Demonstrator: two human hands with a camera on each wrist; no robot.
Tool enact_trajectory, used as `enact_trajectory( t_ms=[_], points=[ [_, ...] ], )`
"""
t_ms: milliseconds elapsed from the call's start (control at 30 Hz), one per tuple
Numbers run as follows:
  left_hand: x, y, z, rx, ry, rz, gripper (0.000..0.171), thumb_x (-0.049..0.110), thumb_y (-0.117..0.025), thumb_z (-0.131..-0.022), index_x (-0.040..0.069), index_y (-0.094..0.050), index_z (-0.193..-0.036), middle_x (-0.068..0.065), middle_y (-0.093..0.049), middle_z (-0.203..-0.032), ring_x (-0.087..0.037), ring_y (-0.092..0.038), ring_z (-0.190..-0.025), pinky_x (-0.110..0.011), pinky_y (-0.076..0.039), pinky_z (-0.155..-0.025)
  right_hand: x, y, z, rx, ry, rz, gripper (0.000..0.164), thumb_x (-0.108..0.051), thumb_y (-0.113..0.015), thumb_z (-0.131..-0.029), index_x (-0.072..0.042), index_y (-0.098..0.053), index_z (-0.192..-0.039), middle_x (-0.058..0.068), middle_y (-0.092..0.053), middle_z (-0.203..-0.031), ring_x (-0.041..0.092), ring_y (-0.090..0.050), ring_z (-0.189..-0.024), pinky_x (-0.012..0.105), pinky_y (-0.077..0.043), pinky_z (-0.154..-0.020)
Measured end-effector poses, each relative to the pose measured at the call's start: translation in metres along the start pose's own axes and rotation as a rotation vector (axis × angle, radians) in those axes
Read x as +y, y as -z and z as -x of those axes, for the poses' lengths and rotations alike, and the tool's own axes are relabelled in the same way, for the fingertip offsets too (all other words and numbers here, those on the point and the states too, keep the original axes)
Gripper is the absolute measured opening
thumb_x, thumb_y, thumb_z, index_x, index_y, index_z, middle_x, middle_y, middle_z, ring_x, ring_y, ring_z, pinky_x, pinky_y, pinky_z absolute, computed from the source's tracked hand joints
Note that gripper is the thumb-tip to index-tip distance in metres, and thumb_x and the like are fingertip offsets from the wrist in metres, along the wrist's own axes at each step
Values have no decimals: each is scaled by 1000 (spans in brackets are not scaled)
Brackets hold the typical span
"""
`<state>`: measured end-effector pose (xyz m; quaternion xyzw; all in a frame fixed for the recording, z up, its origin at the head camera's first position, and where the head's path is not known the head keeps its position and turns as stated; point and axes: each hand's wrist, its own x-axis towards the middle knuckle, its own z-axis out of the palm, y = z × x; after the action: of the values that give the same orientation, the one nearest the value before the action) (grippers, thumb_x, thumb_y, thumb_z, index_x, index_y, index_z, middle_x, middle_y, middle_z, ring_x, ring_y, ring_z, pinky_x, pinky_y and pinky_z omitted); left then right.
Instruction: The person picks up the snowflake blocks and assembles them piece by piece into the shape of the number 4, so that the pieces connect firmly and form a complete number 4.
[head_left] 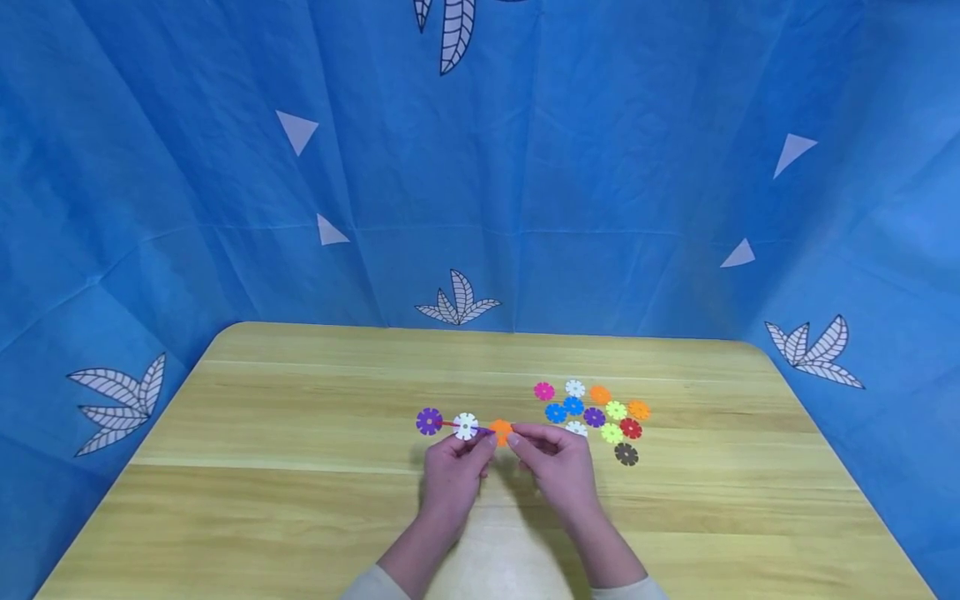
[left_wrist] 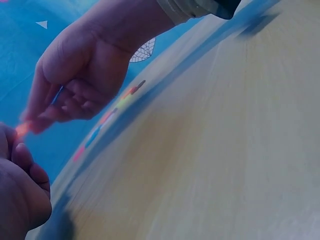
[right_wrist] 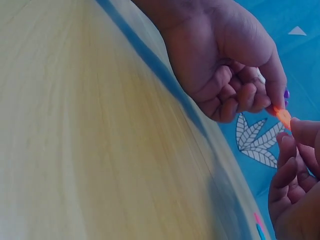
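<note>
Pinched by left hand (head_left: 453, 479) and right hand (head_left: 562, 468): orange disc (head_left: 501, 430). Clean seating probably needed square, even pressure toward the chain (head_left: 458, 427).

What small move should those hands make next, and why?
Perhaps press the orange disc toward the disc chain: the right hand pinches it, the left hand grips where the two meet, and whether they're locked is hidden.
</note>
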<state>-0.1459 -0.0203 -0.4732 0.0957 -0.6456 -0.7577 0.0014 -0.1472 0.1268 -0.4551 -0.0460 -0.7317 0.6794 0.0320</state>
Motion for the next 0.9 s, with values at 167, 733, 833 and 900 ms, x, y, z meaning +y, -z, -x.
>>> enact_trajectory(
  t_ms=[167, 733, 833, 900],
  points=[
    [0, 3, -1, 19, 11, 3, 17, 17, -79, -86, 5, -75, -97, -13, -70, -89, -13, -55, -64, -22, -49, -56, 4, 7, 0, 34, 39, 53, 24, -5, -82, -82, -1, -75, -105, 9, -71, -92, 22, -67, -74, 29, -57, -62],
    [4, 7, -4, 33, 21, 24, 16, 14, -79, -87, 4, -75, -98, -9, -69, -89, -14, -55, -65, -21, -48, -56, 9, 53, 7, 172, -6, 225, 28, -10, -85, -81, -5, -76, -107, 9, -70, -89, 21, -63, -63, 26, -47, -46],
    [4, 7, -4, 42, 22, 31, 15, 12, -78, -87, 3, -75, -98, -9, -70, -90, -12, -55, -65, -20, -48, -56, 9, 60, 8, 192, -16, 255, 28, -11, -85, -81, -5, -76, -107, 8, -70, -88, 20, -63, -62, 25, -47, -47],
    [5, 7, -4, 44, 22, 39, 15, 11, -78, -87, 2, -75, -99, -9, -70, -90, -12, -55, -65, -20, -48, -55, 9, 66, 9, 205, -34, 279, 29, -12, -84, -81, -7, -76, -108, 7, -70, -89, 19, -61, -61, 25, -46, -46]
  ],
)
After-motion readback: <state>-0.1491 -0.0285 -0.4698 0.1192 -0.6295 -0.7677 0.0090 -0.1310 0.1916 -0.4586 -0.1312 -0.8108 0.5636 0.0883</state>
